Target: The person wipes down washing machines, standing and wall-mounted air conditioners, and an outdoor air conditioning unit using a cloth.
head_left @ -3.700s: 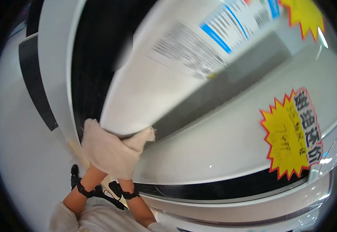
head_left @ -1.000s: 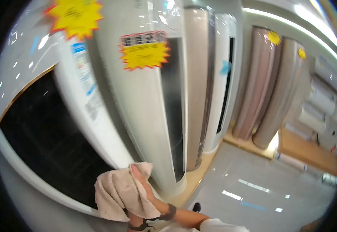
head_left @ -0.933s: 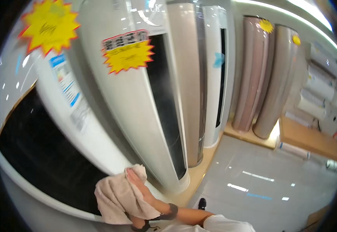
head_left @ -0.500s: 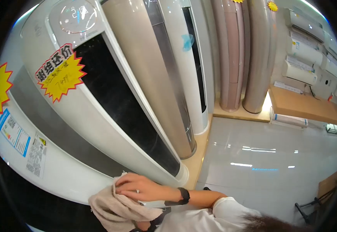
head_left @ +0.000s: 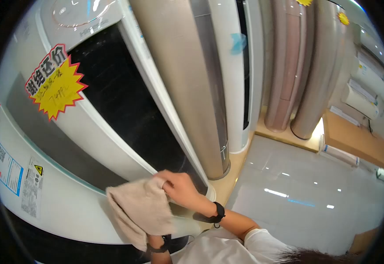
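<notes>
A beige cloth [head_left: 141, 207] hangs spread out in front of a white floor-standing air conditioner [head_left: 77, 220]. My right hand [head_left: 178, 187] pinches its upper right corner between thumb and fingers, and a black band circles that wrist. My left hand [head_left: 156, 243] shows only at the wrist, also with a black band. The cloth covers its fingers, so their grip cannot be seen. Behind the cloth stands another white unit with a black front panel [head_left: 126, 97]. A yellow starburst price tag [head_left: 60, 90] is stuck on it.
A beige column unit [head_left: 187, 88], a white one [head_left: 231, 97] and pinkish columns [head_left: 284, 75] stand along a low wooden platform [head_left: 236, 169]. Wall-mounted air conditioners [head_left: 363, 101] hang at the right above a wooden ledge [head_left: 354, 136]. Grey shiny floor [head_left: 280, 176] lies at the right.
The bunched cloth has been opened out into a flatter sheet. My right hand has moved up and right with its corner. The view has shifted, moving the units within the picture.
</notes>
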The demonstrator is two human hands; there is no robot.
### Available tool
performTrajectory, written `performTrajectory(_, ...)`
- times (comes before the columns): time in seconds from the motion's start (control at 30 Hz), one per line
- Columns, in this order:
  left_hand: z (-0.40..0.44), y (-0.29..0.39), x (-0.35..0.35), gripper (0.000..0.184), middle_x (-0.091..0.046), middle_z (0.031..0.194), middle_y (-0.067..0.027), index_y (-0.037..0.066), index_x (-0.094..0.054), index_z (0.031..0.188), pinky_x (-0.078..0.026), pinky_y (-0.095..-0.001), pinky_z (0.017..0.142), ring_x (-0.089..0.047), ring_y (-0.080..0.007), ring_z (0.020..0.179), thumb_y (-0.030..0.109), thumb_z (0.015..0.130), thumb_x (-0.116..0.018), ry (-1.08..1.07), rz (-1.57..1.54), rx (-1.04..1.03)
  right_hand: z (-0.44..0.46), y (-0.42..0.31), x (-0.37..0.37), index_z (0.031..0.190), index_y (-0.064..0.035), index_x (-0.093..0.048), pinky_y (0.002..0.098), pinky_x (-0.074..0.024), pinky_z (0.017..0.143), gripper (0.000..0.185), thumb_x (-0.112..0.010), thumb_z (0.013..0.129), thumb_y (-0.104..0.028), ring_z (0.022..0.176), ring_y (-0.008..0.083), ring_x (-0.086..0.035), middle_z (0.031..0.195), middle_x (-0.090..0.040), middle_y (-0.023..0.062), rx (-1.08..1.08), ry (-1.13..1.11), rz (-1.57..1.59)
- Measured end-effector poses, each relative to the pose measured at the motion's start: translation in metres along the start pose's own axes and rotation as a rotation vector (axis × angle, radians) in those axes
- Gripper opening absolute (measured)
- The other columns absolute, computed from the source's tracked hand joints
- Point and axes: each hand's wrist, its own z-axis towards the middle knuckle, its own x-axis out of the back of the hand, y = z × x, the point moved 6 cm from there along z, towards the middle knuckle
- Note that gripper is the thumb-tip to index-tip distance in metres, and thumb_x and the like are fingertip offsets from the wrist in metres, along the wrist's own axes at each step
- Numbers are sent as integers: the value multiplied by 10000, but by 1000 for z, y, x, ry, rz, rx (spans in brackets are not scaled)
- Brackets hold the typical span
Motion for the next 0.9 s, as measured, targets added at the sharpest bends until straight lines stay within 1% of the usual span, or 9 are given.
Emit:
performTrajectory(0.1,55,-27,-4,772,-332,1585,-206,-9,-269,1558,-273,-413,1213,-327,-319,1479,338,975,-639,-42,17,24,26,-28,-10,1164,-28,-711,354,-539,730,330,-607,861,47,845,287,-702,980,-711,169,196,289,95)
performTrajectory(0.23,117,-61,-20,778,-328,1586,-208,-11,-265,1559,-271,-412,1213,-325,-318,1480,340,974,-640,-152,17,95,53,-44,-74,1173,-34,-716,363,-502,707,336,-634,858,48,766,304,-609,926,-681,172,354,189,134)
performTrajectory(0.27,120,-68,-26,780,-327,1587,-208,-12,-264,1559,-271,-411,1213,-324,-318,1480,340,974,-641,-177,7,118,53,-33,-93,1193,-40,-716,381,-525,766,354,-637,859,44,859,343,-647,1015,-685,194,325,62,37)
performTrajectory(0.4,95,-75,-51,786,-323,1588,-210,-15,-259,1560,-270,-410,1214,-322,-317,1481,341,973,-642,-244,-40,148,37,-7,-113,1250,-46,-703,408,-529,912,386,-645,875,25,1084,417,-654,1209,-646,240,388,-9,-34)
performTrajectory(0.5,82,-71,-59,791,-320,1589,-212,-17,-256,1561,-269,-408,1214,-320,-316,1482,342,972,-643,-291,-80,138,22,9,-108,1240,-46,-707,401,-537,845,383,-653,867,27,970,381,-671,1120,-670,228,369,24,-29)
performTrajectory(0.6,91,-72,-59,795,-317,1590,-213,-19,-252,1562,-268,-407,1215,-318,-316,1483,343,972,-644,-366,-111,142,36,-12,-105,1216,-47,-713,394,-529,770,383,-661,845,32,842,336,-659,1019,-681,210,166,34,21)
performTrajectory(0.7,103,-67,-60,800,-314,1591,-215,-21,-249,1563,-267,-406,1215,-316,-315,1484,345,971,-645,-368,-119,129,49,-34,-111,1193,-54,-717,391,-508,709,382,-667,824,32,743,299,-619,946,-678,194,349,107,1)
performTrajectory(0.87,75,-23,-46,808,-309,1592,-217,-24,-243,1564,-265,-404,1216,-313,-314,1486,346,970,-647,-220,-71,76,18,9,-111,1170,-13,-714,396,-548,894,380,-657,798,42,1018,363,-698,1084,-715,198,323,27,-39)
performTrajectory(0.9,72,-7,-43,810,-308,1593,-218,-25,-242,1564,-265,-403,1216,-312,-314,1486,347,970,-648,-163,-59,45,14,8,-97,1160,-14,-719,392,-551,879,375,-653,796,43,993,361,-700,1071,-718,198,307,50,-33)
